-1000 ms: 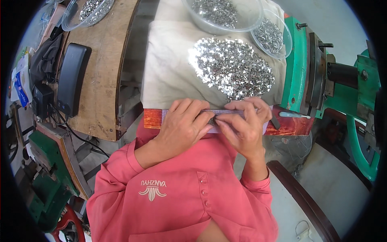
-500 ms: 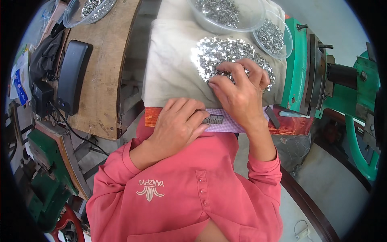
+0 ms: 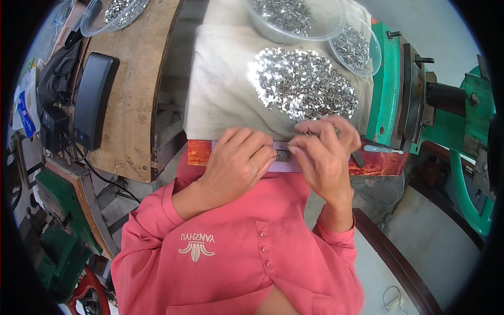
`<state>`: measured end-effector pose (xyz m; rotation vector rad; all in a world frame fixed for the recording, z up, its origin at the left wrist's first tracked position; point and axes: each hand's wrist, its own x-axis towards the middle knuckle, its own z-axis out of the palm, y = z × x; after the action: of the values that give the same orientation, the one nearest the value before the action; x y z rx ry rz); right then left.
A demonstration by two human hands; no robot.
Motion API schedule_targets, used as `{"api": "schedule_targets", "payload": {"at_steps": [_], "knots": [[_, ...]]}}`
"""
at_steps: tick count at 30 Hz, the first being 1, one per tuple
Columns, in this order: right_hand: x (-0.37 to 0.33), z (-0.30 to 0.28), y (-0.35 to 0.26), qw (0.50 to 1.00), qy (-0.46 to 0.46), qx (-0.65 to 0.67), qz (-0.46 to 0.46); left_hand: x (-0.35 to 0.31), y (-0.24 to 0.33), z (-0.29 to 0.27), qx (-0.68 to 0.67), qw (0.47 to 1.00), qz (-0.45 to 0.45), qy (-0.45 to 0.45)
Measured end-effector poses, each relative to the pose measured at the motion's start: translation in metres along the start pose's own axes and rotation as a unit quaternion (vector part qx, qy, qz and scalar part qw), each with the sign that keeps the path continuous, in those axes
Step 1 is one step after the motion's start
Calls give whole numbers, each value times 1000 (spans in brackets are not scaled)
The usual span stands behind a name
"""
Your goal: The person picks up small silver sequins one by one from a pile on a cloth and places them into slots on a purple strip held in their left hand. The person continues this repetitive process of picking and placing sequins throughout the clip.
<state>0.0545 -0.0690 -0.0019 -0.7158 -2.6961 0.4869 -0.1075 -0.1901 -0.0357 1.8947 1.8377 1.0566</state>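
Observation:
A small dark slotted metal block (image 3: pixel 283 156) lies on a purple checked cloth (image 3: pixel 296 167) at the near edge of the work surface. My left hand (image 3: pixel 239 160) is closed round the left end of the block, its fingers curled and thumb pressed alongside. Over the right end is my right hand (image 3: pixel 325 157), thumb and forefinger pinched close to the slots. A few small shiny metal pieces show among its curled fingers; what lies at the very fingertips is hidden. Beyond both hands spreads a pile of flat shiny metal pieces (image 3: pixel 304 84) on a beige cloth (image 3: pixel 220 94).
A clear tub (image 3: pixel 328 31) and a smaller clear tub (image 3: pixel 375 58), both with metal parts, stand behind the pile. Green machinery (image 3: pixel 386 89) borders the right. A pen-like tool (image 3: pixel 380 149) lies near right. To the left, a wooden table (image 3: pixel 134 94) bears a black device (image 3: pixel 95 100).
My right hand has come back from the pile toward me, down to the slotted block, with small metal pieces in its fingers. My left hand has shifted slightly right and stays on the block.

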Motion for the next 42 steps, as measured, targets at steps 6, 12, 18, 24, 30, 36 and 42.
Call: {"api": "schedule_targets", "payload": {"at_steps": [6,12,18,24,30,36,42], "knots": [[-19,4,-11,999,-6,-46,-6,-1,1,2,4,1000,-3,-18],[-30,2,1,998,45,35,38,-2,2,2,-4,1000,-10,-17],[-35,2,-5,998,49,1,34,-1,2,1,-9,1000,-15,-21],[-34,18,-8,999,39,-30,12,-1,2,3,-3,1000,-15,-22],[-29,12,-6,999,28,-35,12,-1,2,5,-9,1000,-11,-13],[-11,22,3,996,66,-51,30,-2,2,5,-18,1000,-11,-11],[0,18,12,999,20,-44,22,-6,1,1,-23,999,-14,-22]]}}
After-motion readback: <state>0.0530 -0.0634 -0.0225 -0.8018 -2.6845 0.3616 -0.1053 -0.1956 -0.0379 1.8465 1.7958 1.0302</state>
